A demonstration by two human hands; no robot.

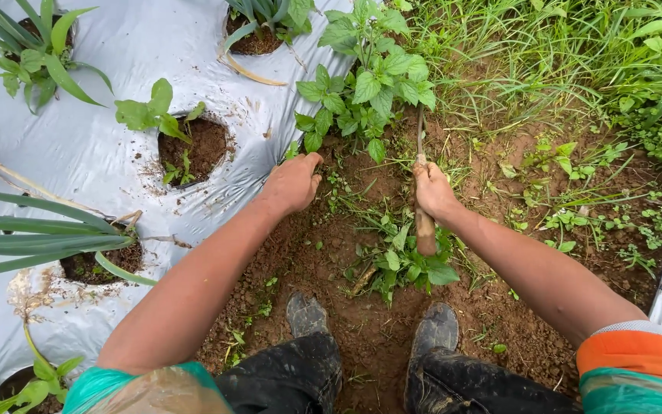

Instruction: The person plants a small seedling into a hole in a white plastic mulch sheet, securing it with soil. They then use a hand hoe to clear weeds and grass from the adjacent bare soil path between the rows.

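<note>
The 2 muddy boots point(306, 314) stand on bare soil. The right hand point(432, 189), arm stretched forward, closes around a wooden-handled tool point(424, 228) whose blade enters the ground near a leafy weed point(367, 84). The left hand point(293, 182), fingers curled, grips stems at the edge of the silver mulch sheet point(93, 157)
</note>
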